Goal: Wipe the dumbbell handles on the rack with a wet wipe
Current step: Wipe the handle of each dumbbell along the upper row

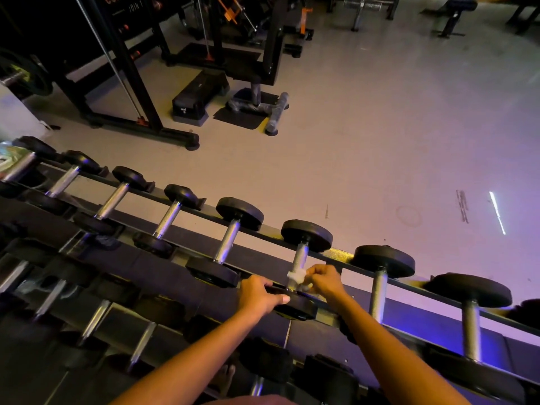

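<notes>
Right hand [324,280]: curled, pinching white wet wipe [296,276] against dumbbell handle [301,260] on top rack [336,255] tier | Left hand [258,296]: grips near dumbbell head [298,306].

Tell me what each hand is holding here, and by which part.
The right hand pinches the wet wipe against the near end of a dumbbell handle; the left hand grips that dumbbell's near head by its rim.

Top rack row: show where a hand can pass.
Bare dark shelf shows between the chrome handle in the white wet wipe and its left neighbour, also between its right neighbour and the handle beyond. Crowded at the near black head where left hand and right hand work.
</notes>
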